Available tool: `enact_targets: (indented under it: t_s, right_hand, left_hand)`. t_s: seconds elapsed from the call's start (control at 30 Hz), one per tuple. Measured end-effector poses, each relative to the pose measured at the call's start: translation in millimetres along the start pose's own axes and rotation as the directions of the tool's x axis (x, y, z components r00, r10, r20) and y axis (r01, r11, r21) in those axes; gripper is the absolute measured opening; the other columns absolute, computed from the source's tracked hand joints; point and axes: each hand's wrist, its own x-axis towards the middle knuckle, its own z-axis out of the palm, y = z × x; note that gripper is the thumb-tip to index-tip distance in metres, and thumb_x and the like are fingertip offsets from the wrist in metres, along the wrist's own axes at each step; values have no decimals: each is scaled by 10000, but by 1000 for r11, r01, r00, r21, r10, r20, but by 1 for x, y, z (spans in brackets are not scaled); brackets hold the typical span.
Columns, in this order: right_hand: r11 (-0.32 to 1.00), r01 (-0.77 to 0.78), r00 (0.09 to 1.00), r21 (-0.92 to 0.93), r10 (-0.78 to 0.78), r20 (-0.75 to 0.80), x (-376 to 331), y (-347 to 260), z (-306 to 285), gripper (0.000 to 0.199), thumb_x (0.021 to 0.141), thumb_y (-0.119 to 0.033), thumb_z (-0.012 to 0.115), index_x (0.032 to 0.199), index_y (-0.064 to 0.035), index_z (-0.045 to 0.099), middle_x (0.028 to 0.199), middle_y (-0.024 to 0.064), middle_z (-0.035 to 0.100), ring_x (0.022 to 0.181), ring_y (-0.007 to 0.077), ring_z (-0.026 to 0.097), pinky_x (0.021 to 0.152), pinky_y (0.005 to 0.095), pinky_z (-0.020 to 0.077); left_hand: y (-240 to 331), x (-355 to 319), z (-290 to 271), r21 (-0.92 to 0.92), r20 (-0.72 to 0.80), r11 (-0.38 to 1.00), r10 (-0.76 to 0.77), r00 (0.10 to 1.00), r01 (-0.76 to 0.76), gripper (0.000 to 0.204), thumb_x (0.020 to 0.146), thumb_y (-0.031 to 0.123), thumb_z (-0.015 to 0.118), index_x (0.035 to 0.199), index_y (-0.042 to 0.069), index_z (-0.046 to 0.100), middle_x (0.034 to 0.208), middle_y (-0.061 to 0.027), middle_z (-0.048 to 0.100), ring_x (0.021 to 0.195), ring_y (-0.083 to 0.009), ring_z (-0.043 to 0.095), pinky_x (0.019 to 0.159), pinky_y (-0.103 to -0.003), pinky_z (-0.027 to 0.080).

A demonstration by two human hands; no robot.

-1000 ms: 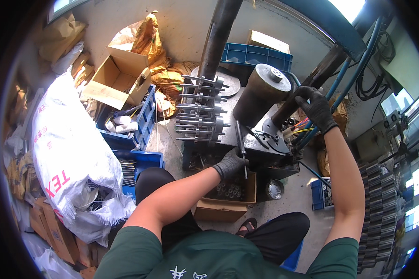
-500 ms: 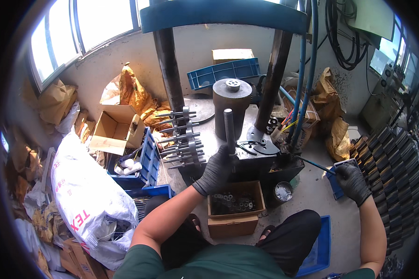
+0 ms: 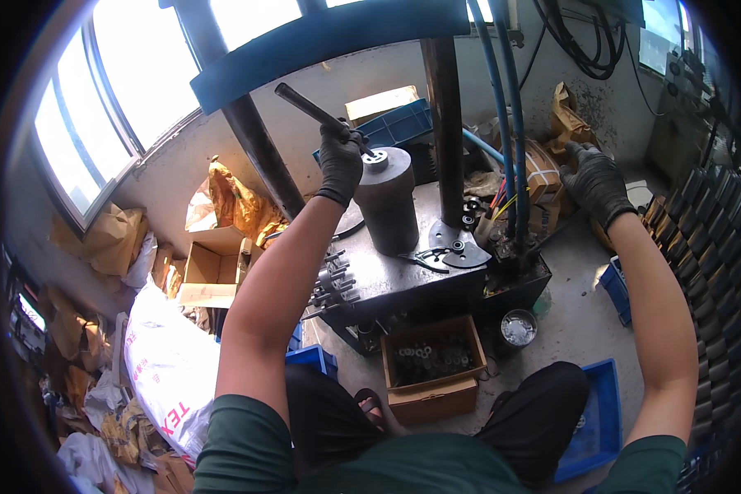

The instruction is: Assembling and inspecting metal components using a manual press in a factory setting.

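A seated person, seen from above, works at a small hydraulic press. The gloved left hand (image 3: 340,161) is raised and closed around a dark metal rod (image 3: 309,105), which slants up and to the left while its lower end meets the top of a tall grey cylinder (image 3: 387,202) standing upright on the steel press table (image 3: 403,276). A small ring-shaped part (image 3: 376,159) sits on the cylinder's top (whether the rod passes through it cannot be told).

The gloved right hand (image 3: 597,181) is stretched out well to the right, fingers spread and holding nothing, hovering near brown paper bags (image 3: 564,123) beside the press.

Judging by the layout, the work looks to be mid-cycle: the rod is at the cylinder but not visibly seated, and many pieces remain unprocessed.

A cardboard box of small metal rings (image 3: 431,362) rests on the floor between the person's knees, just below the table, with a small round tin (image 3: 517,328) beside it. A rack of pegs (image 3: 335,284) juts from the table's left edge. Two upright press columns (image 3: 446,123) and blue hoses (image 3: 502,115) stand close behind the cylinder, crowding the space around it. An open cardboard box (image 3: 214,267), a white sack (image 3: 169,370) and blue crates (image 3: 597,412) clutter the floor.
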Motion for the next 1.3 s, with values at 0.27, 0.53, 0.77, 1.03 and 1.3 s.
enact_targets:
  t_s: [0.27,0.53,0.77,1.03,1.3]
  right_hand:
    - [999,-33,978,-20,36,207,15,5,5,424,873,-296,640,1214,-46,672,1167,204,689,1118,344,651,1002,429,499]
    - [1000,19,984,-15,-16,180,-15,13,-2,401,878,-256,647,1220,-47,671,1172,196,689,1097,341,661,992,427,505]
    - [979,185,695,81,-189,694,-111,-2,-51,446,845,-255,634,1235,-38,656,1128,221,687,1070,366,662,974,443,516]
    - [983,87,744,163,-173,645,-213,3,-31,303,806,-214,640,1037,-31,708,971,205,703,891,380,689,827,456,558]
    - [998,43,883,44,-59,465,-243,-7,-23,149,792,-185,666,740,-48,639,755,191,639,743,396,651,696,488,520]
  left_hand:
    - [-11,30,0,233,132,966,-142,981,109,258,921,-71,588,1103,57,457,866,-79,548,706,-199,654,627,-344,599]
    - [-1,36,14,535,262,843,-97,960,-61,280,920,96,693,1155,60,545,797,-114,647,666,-200,653,597,-350,550]
    - [-20,35,-4,619,192,779,-28,981,-99,342,880,142,731,1176,108,563,865,-127,697,789,-262,704,726,-401,555]
    - [-32,3,16,533,91,840,61,994,-100,163,965,160,664,1056,26,688,954,-141,741,844,-254,698,813,-365,533]
    - [-16,-2,14,545,74,837,-92,993,37,324,994,300,638,1100,3,712,904,-158,743,837,-247,717,808,-370,539]
